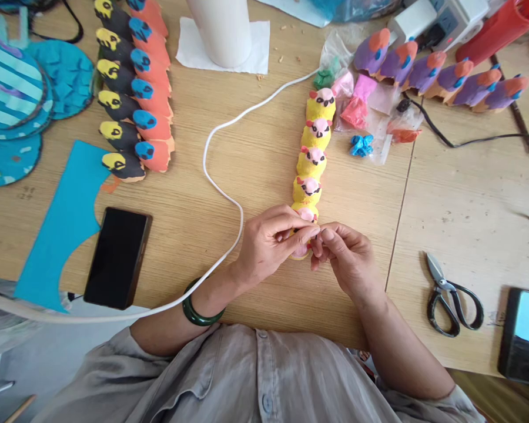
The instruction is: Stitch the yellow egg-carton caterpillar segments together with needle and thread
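Observation:
A row of yellow clay figures (309,161) with pink faces, dark eyes and red ears runs down the table toward me. Over its nearest end, my left hand (271,238) and my right hand (346,252) meet with fingertips pinched together. Whatever lies between the fingertips is too small and covered to make out. My hands partly hide the two nearest figures. A green bangle (200,311) circles my left wrist. Beyond the row lie a blue clay lump (361,145) and plastic bags of pink clay (357,106).
Black-and-yellow figures (119,97) and orange-and-blue figures (152,97) stand at the left. Purple figures (436,70) are at the back right. A white cable (209,147) crosses the table and my left forearm. Scissors (449,296) lie right; a phone (118,257) and blue sheet (66,223) left.

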A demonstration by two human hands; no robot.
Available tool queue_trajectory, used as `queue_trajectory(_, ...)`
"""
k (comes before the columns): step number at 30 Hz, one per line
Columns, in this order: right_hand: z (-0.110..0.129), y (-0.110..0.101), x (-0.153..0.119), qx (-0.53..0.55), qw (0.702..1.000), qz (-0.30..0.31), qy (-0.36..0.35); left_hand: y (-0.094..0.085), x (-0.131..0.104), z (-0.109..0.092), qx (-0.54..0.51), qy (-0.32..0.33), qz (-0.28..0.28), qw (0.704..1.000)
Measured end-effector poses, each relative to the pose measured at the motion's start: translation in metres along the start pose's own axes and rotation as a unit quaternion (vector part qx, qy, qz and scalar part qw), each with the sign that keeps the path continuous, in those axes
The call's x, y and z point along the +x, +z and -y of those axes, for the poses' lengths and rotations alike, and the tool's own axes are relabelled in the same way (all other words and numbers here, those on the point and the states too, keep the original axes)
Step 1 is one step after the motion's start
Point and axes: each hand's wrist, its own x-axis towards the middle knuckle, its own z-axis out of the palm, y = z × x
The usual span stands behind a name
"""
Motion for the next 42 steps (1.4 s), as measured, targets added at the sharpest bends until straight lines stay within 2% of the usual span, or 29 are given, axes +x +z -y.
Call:
queue_trajectory(3,-0.001,0.000,0.000,0.011,1.000,-0.007,-0.001,0.000,0.001,-0.002,-0.001,-0.002,-0.003,1.000)
queue_trajectory(7,-0.002,0.000,0.001,0.017,0.999,-0.030,-0.001,0.000,0.003,-0.007,-0.045,-0.051,0.008,0.998)
queue_trajectory(10,-0.001,0.000,0.001,0.016,0.999,-0.029,-0.001,-0.001,0.004,-0.010,-0.072,-0.086,0.013,0.994)
queue_trajectory(19,-0.003,-0.001,0.002,0.016,1.000,-0.024,0.000,0.000,0.003,-0.009,-0.111,-0.124,0.014,0.986)
queue_trajectory(28,-0.001,0.001,0.002,0.005,0.999,-0.048,-0.007,-0.001,0.001,-0.005,0.010,-0.011,0.046,0.999)
queue_trajectory(31,-0.001,0.001,0.003,-0.001,0.999,-0.050,-0.009,0.000,-0.001,-0.002,0.058,0.045,0.044,0.996)
queue_trajectory(34,-0.002,0.001,0.003,-0.018,0.999,-0.046,-0.013,0.001,-0.002,0.001,0.088,0.071,0.034,0.993)
queue_trajectory(37,-0.001,0.001,0.002,-0.055,0.995,-0.060,-0.051,0.002,-0.002,0.001,0.076,0.055,0.024,0.995)
queue_trajectory(40,0.000,0.000,0.000,-0.108,0.981,-0.089,-0.137,0.001,0.000,-0.001,0.037,0.024,0.016,0.999)
queue_trajectory(42,-0.001,-0.002,-0.002,-0.165,0.966,-0.070,-0.186,0.001,0.001,-0.002,0.011,0.008,0.016,1.000)
